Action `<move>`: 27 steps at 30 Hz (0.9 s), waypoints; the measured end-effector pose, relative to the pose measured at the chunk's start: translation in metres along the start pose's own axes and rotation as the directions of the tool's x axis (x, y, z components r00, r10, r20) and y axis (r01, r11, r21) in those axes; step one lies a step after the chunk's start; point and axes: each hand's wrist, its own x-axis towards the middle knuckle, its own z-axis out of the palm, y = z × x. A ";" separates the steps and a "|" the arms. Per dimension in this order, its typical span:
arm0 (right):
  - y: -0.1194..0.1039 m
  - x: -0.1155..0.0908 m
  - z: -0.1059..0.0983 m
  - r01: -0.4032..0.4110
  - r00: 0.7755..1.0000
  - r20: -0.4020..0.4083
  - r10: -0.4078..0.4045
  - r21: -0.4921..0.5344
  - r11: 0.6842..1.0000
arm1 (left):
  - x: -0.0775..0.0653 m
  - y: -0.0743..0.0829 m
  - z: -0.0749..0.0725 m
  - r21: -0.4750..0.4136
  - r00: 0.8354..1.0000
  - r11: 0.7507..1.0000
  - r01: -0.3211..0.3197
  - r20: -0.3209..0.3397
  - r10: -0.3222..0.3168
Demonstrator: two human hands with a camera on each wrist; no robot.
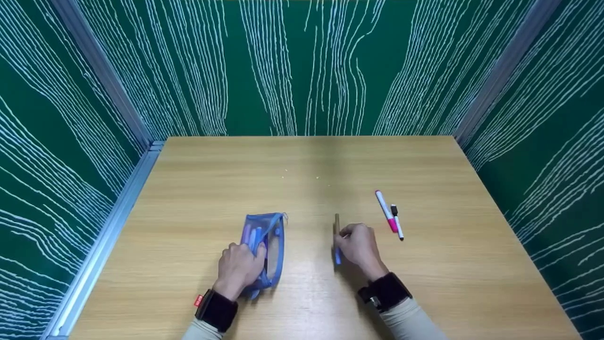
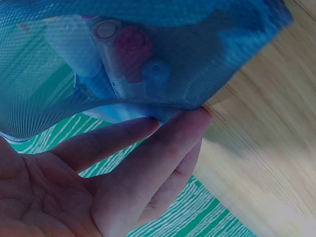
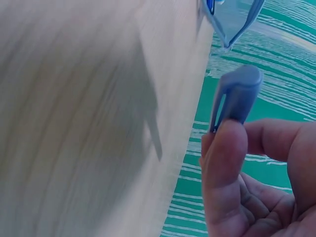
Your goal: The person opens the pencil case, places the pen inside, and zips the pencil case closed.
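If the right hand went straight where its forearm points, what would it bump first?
The right hand looks free to cross the pale wooden table, maybe brushing tiny white specks, before probably meeting the green wall with wavy white lines. The hand's height is unclear.

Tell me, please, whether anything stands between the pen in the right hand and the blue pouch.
Nothing visible does: bare table separates the pen from the pouch; the markers lie off to the right.
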 end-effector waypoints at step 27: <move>-0.041 -0.017 0.051 -0.091 0.977 0.211 0.030 0.286 0.954 | -0.001 0.000 0.001 -0.003 1.000 1.000 -0.010 -0.021 0.010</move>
